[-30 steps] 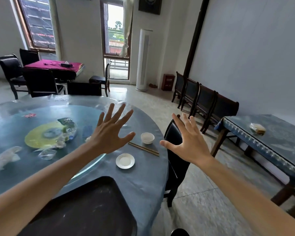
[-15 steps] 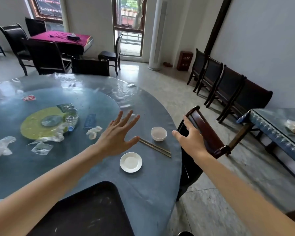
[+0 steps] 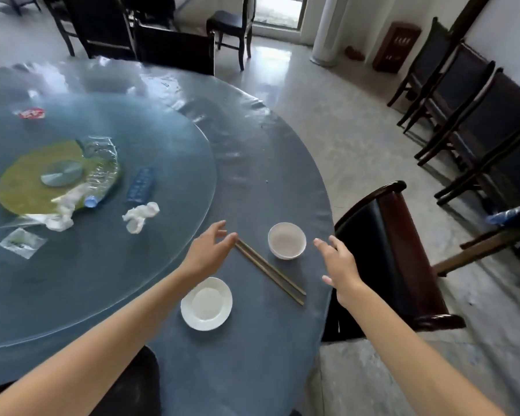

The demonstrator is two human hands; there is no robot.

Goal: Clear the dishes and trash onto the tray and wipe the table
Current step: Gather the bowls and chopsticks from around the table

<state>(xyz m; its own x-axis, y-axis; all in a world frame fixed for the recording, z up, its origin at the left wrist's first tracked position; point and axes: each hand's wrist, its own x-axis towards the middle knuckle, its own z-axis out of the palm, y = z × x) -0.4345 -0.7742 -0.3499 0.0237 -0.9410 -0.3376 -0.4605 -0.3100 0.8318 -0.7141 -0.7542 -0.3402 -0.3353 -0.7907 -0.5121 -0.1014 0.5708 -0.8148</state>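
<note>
On the round blue table (image 3: 252, 355) lie a white plate (image 3: 206, 303), a small white bowl (image 3: 286, 240) and a pair of brown chopsticks (image 3: 270, 271). My left hand (image 3: 209, 250) hovers open at the far tips of the chopsticks, above the plate. My right hand (image 3: 338, 265) is open just right of the bowl, near the table edge. A corner of the black tray (image 3: 132, 385) shows at the bottom under my left arm. On the glass turntable (image 3: 87, 280) lie a crushed plastic bottle (image 3: 102, 166), crumpled tissues (image 3: 140, 217) and plastic wrappers (image 3: 23, 243).
A dark wooden chair (image 3: 397, 250) stands against the table edge beside my right hand. More chairs (image 3: 469, 94) line the right wall. A chair back (image 3: 174, 52) stands at the table's far side. A red wrapper (image 3: 31, 113) lies far left on the turntable.
Both hands have dropped lower and come closer to the dishes. My right hand moved from the chair back to beside the bowl. The view tilted down.
</note>
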